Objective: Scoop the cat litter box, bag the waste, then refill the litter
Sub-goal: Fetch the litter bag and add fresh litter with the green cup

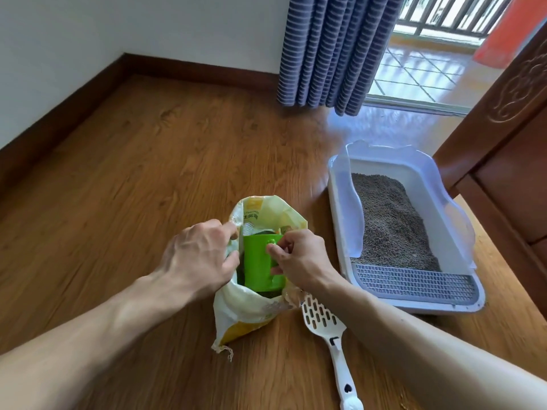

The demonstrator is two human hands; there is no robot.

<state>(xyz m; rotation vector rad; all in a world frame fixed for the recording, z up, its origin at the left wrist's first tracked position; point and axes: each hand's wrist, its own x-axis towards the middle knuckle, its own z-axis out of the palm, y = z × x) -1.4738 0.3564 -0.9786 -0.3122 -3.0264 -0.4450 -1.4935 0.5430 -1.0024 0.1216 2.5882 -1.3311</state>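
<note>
A yellow-and-white litter bag (pixel 245 309) stands open on the wooden floor in the middle of the view. My left hand (pixel 198 255) grips the left edge of its mouth and holds it apart. My right hand (pixel 299 258) holds a green plastic cup (pixel 260 261) by its handle, with the cup partly inside the bag's mouth. To the right sits the white litter box (pixel 340 226), with grey-brown litter (pixel 390 223) in it and a grey grid step (pixel 414 284) at its near end. A white slotted scoop (pixel 328 329) lies on the floor beside the bag.
A carved dark wooden cabinet (pixel 509 137) stands right behind the litter box. A striped blue curtain (pixel 328 51) hangs at the back, beside an open balcony door. White walls with a dark skirting board (pixel 88 93) border the floor on the left and at the back.
</note>
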